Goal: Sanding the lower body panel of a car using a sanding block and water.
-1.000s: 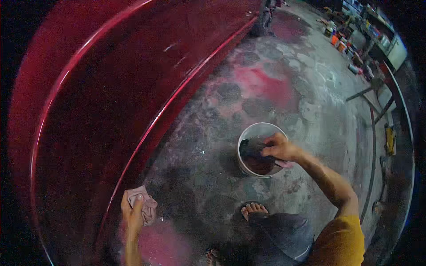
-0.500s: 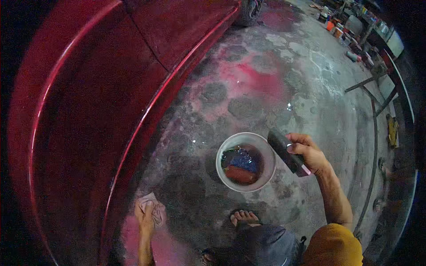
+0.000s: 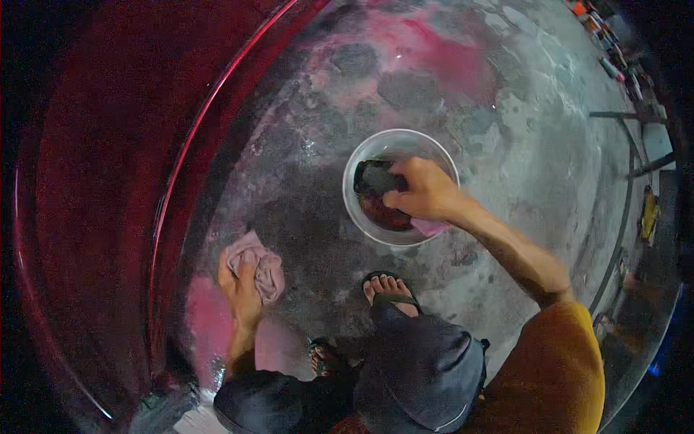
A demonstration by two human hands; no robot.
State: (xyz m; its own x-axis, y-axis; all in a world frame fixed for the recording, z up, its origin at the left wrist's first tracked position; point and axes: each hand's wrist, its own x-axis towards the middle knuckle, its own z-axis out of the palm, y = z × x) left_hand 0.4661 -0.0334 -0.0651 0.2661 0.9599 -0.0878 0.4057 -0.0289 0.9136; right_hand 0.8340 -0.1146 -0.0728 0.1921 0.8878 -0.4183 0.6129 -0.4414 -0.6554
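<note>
Dark sanding block (image 3: 376, 177) in water bowl (image 3: 361, 217), right hand (image 3: 426, 194) fingers wrapped around it.

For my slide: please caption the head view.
Right hand dips a dark block into a bucket; left hand presses a pink rag.
</note>
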